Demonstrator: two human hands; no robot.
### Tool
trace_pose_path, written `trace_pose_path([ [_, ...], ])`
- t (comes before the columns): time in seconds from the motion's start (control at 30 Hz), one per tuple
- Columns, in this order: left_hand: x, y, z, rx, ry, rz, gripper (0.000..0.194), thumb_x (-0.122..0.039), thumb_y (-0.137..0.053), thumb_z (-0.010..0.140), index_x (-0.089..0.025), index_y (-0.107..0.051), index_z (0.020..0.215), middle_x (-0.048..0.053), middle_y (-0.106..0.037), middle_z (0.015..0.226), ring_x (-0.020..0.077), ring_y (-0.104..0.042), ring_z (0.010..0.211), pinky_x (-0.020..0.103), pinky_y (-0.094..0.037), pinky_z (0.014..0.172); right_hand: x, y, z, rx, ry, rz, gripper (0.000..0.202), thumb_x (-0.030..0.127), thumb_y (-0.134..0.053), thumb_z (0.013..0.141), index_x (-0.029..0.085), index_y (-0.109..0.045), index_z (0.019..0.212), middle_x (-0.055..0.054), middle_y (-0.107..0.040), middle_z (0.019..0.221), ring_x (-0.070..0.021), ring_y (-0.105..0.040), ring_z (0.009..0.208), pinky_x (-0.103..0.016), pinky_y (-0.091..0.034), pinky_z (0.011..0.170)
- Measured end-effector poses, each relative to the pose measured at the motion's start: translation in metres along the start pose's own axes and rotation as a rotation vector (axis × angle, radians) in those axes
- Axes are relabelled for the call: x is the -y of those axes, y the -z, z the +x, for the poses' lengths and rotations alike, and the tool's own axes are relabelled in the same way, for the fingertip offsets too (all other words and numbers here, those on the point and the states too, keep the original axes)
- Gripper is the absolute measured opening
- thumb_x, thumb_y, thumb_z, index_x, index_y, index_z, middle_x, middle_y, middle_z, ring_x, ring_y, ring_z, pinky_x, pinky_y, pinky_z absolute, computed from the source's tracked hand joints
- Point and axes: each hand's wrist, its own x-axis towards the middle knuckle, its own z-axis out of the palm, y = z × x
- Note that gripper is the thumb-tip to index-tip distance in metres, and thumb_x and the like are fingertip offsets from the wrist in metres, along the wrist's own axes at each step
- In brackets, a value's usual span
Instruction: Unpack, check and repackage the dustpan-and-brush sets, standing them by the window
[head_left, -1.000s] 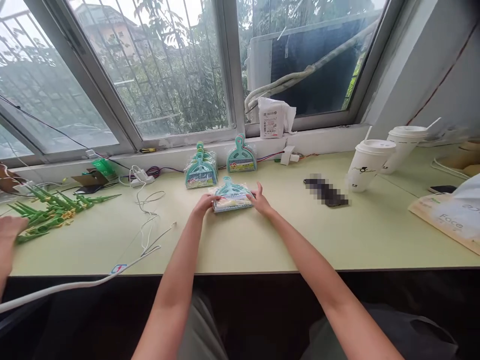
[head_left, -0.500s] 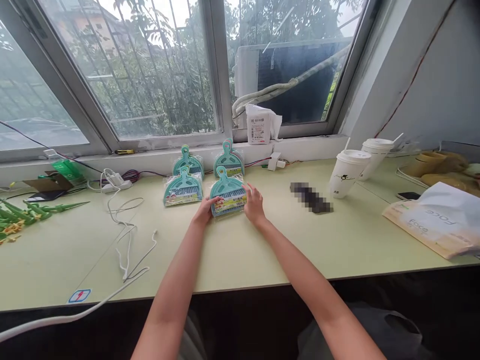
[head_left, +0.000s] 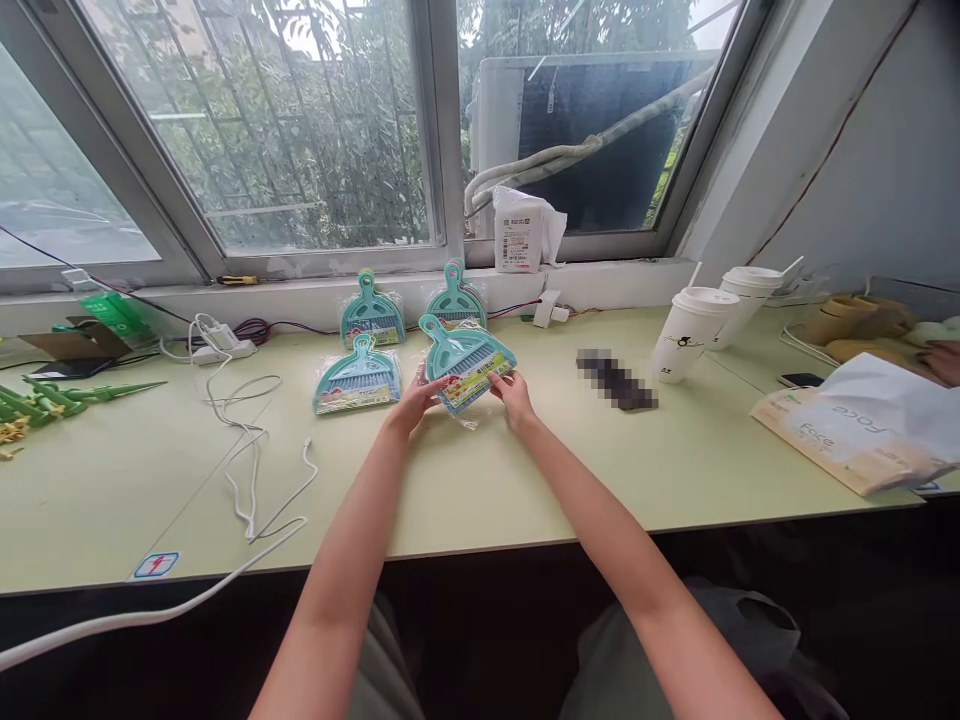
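A wrapped teal dustpan-and-brush set (head_left: pixel 466 368) is held between my two hands, tilted with its handle toward the upper left. My left hand (head_left: pixel 418 397) grips its lower left edge, and my right hand (head_left: pixel 514 394) pinches the right side by the yellow label. Behind it, another teal set (head_left: pixel 454 300) leans against the window ledge. To the left, a front set (head_left: pixel 358 380) lies on the table, with a further set (head_left: pixel 372 314) standing behind it.
White cables (head_left: pixel 255 450) and a power strip (head_left: pixel 223 348) lie to the left, beside green plants (head_left: pixel 52 400). On the right are two lidded paper cups (head_left: pixel 690 335), (head_left: pixel 746 300), a pixelated dark object (head_left: pixel 616 380) and a tissue pack (head_left: pixel 847 425).
The held set has turned clockwise at its label end, its handle now leaning left, and appears lifted. Both hands moved with it. The whole view has shifted slightly.
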Motion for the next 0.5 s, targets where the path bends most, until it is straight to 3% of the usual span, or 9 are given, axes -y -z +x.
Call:
trace_pose_path([
  [0.13,0.001,0.008,0.005,0.015,0.000,-0.017,0.064,-0.047,-0.064,0.080,-0.027,-0.046,0.138,0.008,-0.063,0.117,0.0181,-0.064,0.095,0.031,-0.052,0.082,0.006,0.005,0.000,-0.005,-0.082,0.146,0.029,0.013,-0.067,0.078,0.019,-0.046,0.097,-0.002,-0.067,0.088,-0.0133,-0.067,0.079,-0.030,-0.057,0.081],
  [0.2,0.004,0.013,0.011,-0.059,-0.027,-0.056,0.055,-0.044,-0.064,0.082,-0.023,-0.054,0.131,0.008,-0.064,0.114,0.0149,-0.064,0.089,0.027,-0.052,0.078,0.010,0.006,-0.002,0.010,-0.080,0.133,0.031,0.013,-0.068,0.078,0.020,-0.046,0.099,-0.002,-0.068,0.087,-0.0142,-0.068,0.078,-0.032,-0.058,0.080],
  [0.37,0.004,0.023,0.023,-0.365,-0.104,-0.171,0.029,-0.023,-0.058,0.085,-0.012,-0.065,0.111,0.012,-0.067,0.105,0.0118,-0.064,0.077,0.025,-0.052,0.076,0.022,0.005,-0.007,0.166,-0.078,0.072,0.032,0.011,-0.072,0.073,0.016,-0.056,0.099,-0.004,-0.070,0.085,-0.0163,-0.068,0.076,-0.035,-0.059,0.079],
  [0.5,-0.014,0.044,0.022,-0.658,-0.251,-0.212,0.032,-0.017,-0.038,0.094,-0.009,-0.058,0.118,0.013,-0.067,0.099,0.0141,-0.067,0.084,0.028,-0.053,0.081,0.027,0.011,-0.005,0.184,-0.102,0.088,0.028,0.010,-0.072,0.072,0.013,-0.060,0.097,-0.006,-0.070,0.086,-0.0169,-0.069,0.075,-0.035,-0.059,0.079],
])
